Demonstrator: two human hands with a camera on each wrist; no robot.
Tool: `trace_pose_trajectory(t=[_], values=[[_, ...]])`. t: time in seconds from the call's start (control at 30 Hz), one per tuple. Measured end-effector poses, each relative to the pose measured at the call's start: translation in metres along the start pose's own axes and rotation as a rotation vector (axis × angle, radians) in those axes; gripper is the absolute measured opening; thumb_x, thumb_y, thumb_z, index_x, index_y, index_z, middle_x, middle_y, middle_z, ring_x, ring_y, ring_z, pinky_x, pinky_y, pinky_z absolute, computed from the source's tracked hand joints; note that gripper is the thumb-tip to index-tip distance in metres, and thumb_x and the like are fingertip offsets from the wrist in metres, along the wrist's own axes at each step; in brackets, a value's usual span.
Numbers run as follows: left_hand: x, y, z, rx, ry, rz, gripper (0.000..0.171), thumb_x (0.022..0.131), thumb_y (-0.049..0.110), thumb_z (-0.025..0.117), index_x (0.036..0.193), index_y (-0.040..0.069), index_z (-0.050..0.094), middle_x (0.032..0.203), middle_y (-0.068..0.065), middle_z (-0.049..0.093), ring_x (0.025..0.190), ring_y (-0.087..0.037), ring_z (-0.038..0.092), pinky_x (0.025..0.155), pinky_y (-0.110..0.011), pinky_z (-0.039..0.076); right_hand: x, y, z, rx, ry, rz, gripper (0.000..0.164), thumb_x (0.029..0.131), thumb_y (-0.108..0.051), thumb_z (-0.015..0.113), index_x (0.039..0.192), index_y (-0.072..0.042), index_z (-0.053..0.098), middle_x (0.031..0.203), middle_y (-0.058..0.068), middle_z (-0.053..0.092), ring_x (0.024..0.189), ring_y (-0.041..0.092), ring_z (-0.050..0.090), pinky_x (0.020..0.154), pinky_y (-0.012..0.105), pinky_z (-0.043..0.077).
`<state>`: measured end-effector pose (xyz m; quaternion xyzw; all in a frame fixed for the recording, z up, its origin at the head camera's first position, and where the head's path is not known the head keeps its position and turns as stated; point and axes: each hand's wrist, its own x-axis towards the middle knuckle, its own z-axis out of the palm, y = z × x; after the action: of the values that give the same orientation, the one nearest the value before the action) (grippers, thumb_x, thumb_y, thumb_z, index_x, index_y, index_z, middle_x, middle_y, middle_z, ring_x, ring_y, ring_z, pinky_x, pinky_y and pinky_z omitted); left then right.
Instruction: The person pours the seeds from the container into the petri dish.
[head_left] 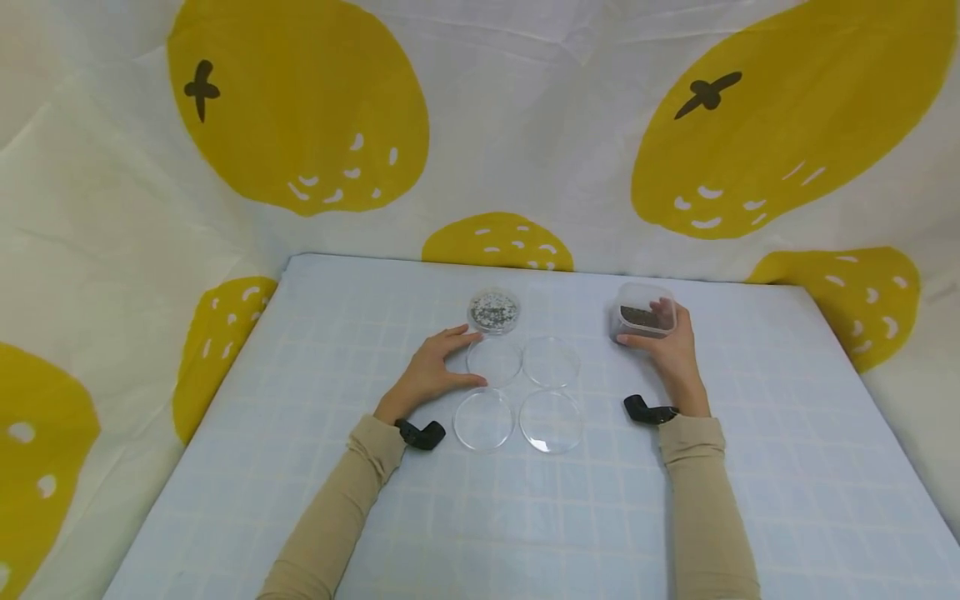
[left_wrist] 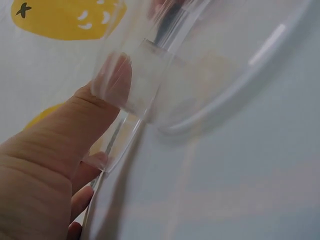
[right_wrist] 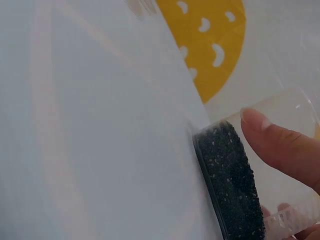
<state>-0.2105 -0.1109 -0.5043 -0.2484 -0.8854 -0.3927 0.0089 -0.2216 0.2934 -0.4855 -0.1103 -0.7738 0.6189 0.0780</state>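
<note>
Clasping clear tub of dark grains between thumb and fingers of right hand, presumably for steadiness, and pinching clear dish across spread left hand, presumably against sliding, near speckled dish beyond that grip.

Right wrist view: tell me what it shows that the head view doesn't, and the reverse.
Only the right wrist view: the pale-flecked look of the dark grains, seen close through the wall of the tub.
Only the head view: the left hand, four clear dishes and both sleeves.
Both: the right hand holding the tub, the grains inside, the pale cloth and the yellow print.
Whether the blurred patch at the wrist view's top edge is the head view's speckled dish, I cannot tell.
</note>
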Motion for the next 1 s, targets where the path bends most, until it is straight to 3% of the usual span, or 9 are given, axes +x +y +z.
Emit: trace_pose_trajectory(t=[0.33, 0.57, 0.77, 0.87, 1.0], values=[[-0.001, 0.004, 0.002, -0.028, 0.018, -0.06, 0.079, 0.062, 0.063, 0.076, 0.13, 0.027, 0.057, 0.143, -0.005, 0.043, 0.133, -0.026, 0.036, 0.109, -0.048, 0.03, -0.004, -0.003, 0.013, -0.005, 0.03, -0.048, 0.104, 0.055, -0.016, 0.092, 0.138, -0.019, 0.031, 0.138, 0.001, 0.041, 0.129, 0.012, 0.034, 0.11, 0.031, 0.024], [0.0, 0.001, 0.003, -0.04, 0.03, -0.037, 0.078, 0.062, 0.062, 0.076, 0.129, 0.027, 0.058, 0.143, -0.005, 0.044, 0.133, -0.026, 0.036, 0.108, -0.05, 0.029, -0.007, -0.019, 0.027, 0.045, 0.051, -0.156, 0.097, 0.057, -0.008, 0.09, 0.136, -0.019, 0.035, 0.136, 0.002, 0.044, 0.129, 0.013, 0.036, 0.108, 0.03, 0.025], [0.0, 0.0, 0.002, -0.037, 0.023, -0.034, 0.078, 0.062, 0.061, 0.077, 0.13, 0.027, 0.057, 0.143, -0.004, 0.043, 0.133, -0.026, 0.035, 0.109, -0.05, 0.029, -0.019, -0.046, 0.041, 0.144, 0.065, -0.265, 0.093, 0.055, 0.011, 0.084, 0.133, -0.003, 0.035, 0.135, 0.018, 0.042, 0.126, 0.024, 0.037, 0.108, 0.035, 0.026], [-0.001, 0.001, 0.002, -0.039, 0.025, -0.032, 0.077, 0.063, 0.06, 0.077, 0.13, 0.027, 0.057, 0.143, -0.005, 0.044, 0.133, -0.026, 0.036, 0.109, -0.05, 0.029, -0.026, -0.059, 0.049, 0.156, 0.062, -0.321, 0.093, 0.055, 0.012, 0.084, 0.132, 0.003, 0.034, 0.134, 0.023, 0.04, 0.127, 0.03, 0.036, 0.11, 0.041, 0.024], [-0.001, 0.002, 0.001, -0.033, 0.025, -0.022, 0.077, 0.063, 0.059, 0.077, 0.13, 0.026, 0.057, 0.143, -0.005, 0.044, 0.133, -0.026, 0.036, 0.108, -0.05, 0.029, -0.033, -0.071, 0.057, 0.152, 0.048, -0.367, 0.092, 0.055, 0.01, 0.085, 0.131, 0.003, 0.034, 0.135, 0.022, 0.039, 0.128, 0.03, 0.034, 0.112, 0.047, 0.021]])
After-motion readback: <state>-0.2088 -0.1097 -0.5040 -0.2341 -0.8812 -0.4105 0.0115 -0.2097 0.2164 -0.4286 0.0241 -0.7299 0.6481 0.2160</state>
